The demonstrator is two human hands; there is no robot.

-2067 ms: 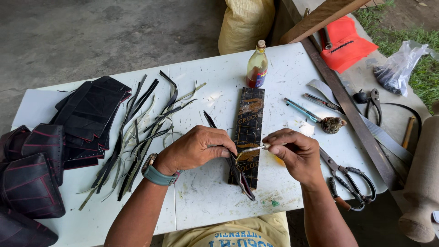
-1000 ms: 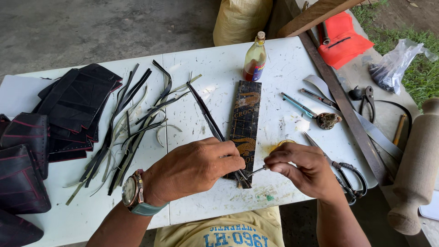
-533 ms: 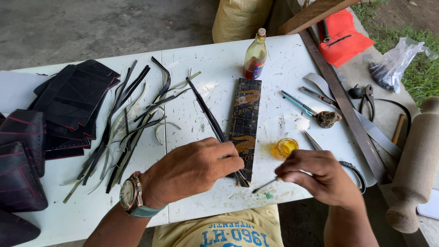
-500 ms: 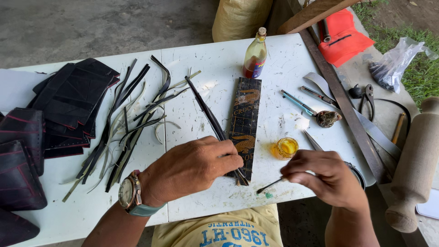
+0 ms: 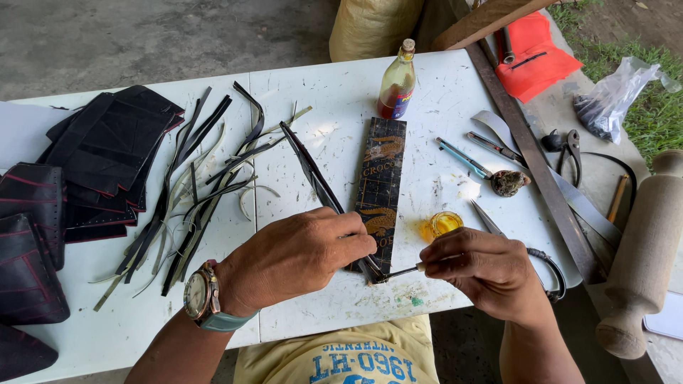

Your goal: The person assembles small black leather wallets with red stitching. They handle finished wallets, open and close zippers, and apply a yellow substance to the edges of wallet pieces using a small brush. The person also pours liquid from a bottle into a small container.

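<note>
- While the left hand (image 5: pixel 295 259) lies curled over the near end of a long black strip (image 5: pixel 316 181), its fingers are pressed together on that strip and pin it against the dark patterned board (image 5: pixel 380 181) near the front edge of the white table (image 5: pixel 341 92).
- The right hand (image 5: pixel 487 270) pinches a thin brush (image 5: pixel 402 271) between thumb and fingers, with the dark tip aimed at the strip's end just below the left fingertips.
- Just beyond the right hand sits a small cup of yellow liquid (image 5: pixel 445 224), probably glue, though the view is too small to be sure.
- To do this step well, I judge the strip should stay flat and firmly held so the brush lays an even, thin coat along the end without smearing onto the board.
- Short strokes running away from the holding fingers would likely keep them clean.
- More black strips (image 5: pixel 199 192) lie fanned to the left, beside stacked black panels (image 5: pixel 107 156).
- A glass bottle (image 5: pixel 397 82) stands at the board's far end.
- Scissors (image 5: pixel 530 249), partly under the right hand, lie close enough that a careless elbow could nudge them.
</note>
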